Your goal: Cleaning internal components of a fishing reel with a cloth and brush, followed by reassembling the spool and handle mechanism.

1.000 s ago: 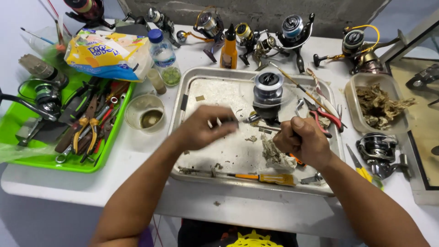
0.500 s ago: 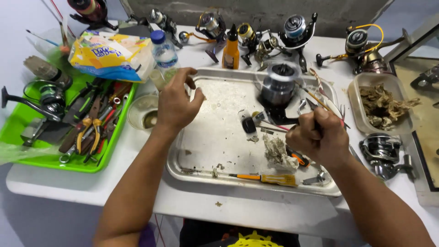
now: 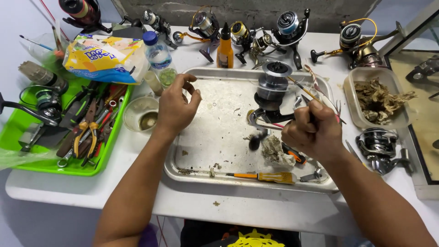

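My left hand (image 3: 176, 107) hangs over the upper left corner of the metal tray (image 3: 215, 137), fingers loosely curled, thumb and forefinger pinched near each other; I cannot tell whether anything small sits between them. My right hand (image 3: 313, 130), at the right of the tray, is closed in a fist around a thin tool (image 3: 304, 91) whose shaft slants up and left toward the fishing reel (image 3: 270, 93). The reel stands in the upper middle of the tray, its dark spool on top, just left of my right fist. Below that fist lie a crumpled rag (image 3: 276, 153) and, along the tray's lower edge, a screwdriver (image 3: 258, 176) with an orange handle. Left of the tray, beside my left wrist, stands a small plastic cup (image 3: 141, 114). At the left of the frame a green tray (image 3: 27, 158) holds pliers and wrenches. At the right, a clear tub (image 3: 354, 80) holds brown scraps. More reels line the top edge of the table (image 3: 256, 206).
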